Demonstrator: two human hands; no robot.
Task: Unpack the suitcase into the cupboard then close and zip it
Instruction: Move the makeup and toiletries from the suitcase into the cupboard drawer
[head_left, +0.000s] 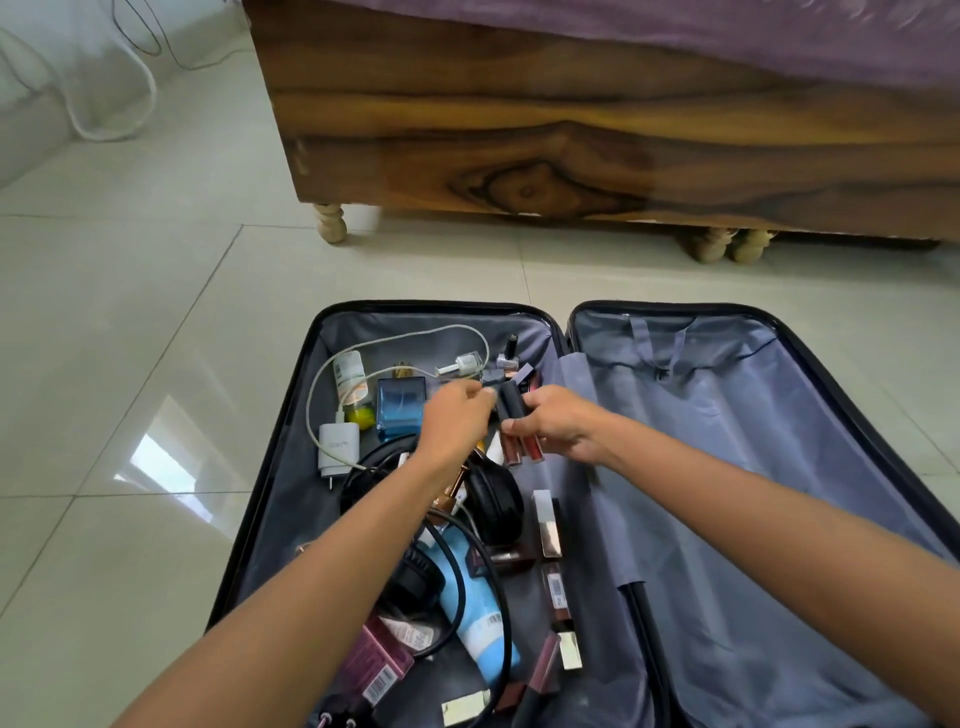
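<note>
Left hand (457, 415) fingers' hold unclear behind its back, right hand (558, 423) pinches lip-gloss tubes (519, 441) over open suitcase (727, 467) on floor, left half packed with headphones (493, 499), charger (337, 447), cosmetics.

Tiled floor (130, 322) bears open suitcase (727, 467), bed (571, 130).

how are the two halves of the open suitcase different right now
The left half of the black hard-shell suitcase is crowded with loose items: a white charger plug, a blue square bottle and black headphones. The right half shows only grey lining and its straps.

Both hands work over the left half; none is over the right.

Both halves lie flat open on the tiled floor with matching grey lining.
</note>
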